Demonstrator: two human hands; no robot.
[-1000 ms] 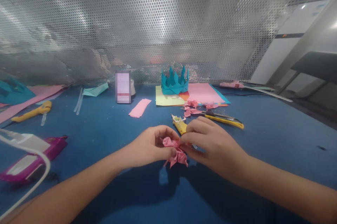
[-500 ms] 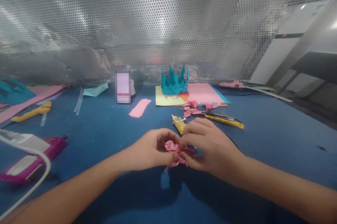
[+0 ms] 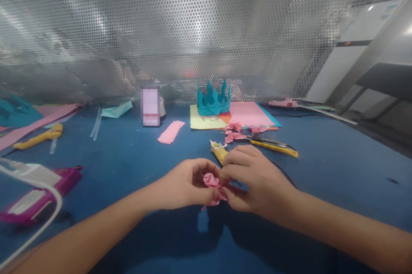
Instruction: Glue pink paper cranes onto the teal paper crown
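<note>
A crumpled pink paper flower is held between both hands above the blue table. My left hand curls round its left side, the thumb pressed across its front. From the right, my right hand pinches the flower's edge with thumb and fingertips; the tips partly hide the paper. Just behind the hands lies a yellow glue gun with glue at its tip, its rear covered by my right hand. More crumpled pink paper flowers rest behind it, next to a yellow-and-black utility knife.
A blue paper crown stands on coloured sheets at the back. Pink paper strips lie left of centre, near an upright blurred phone-like thing. A second yellow glue gun and a magenta power strip with white cable are left.
My right fingertips have drawn slightly closer round the flower's right edge, so less pink paper shows there. The flower has turned a little. All else stays put.
</note>
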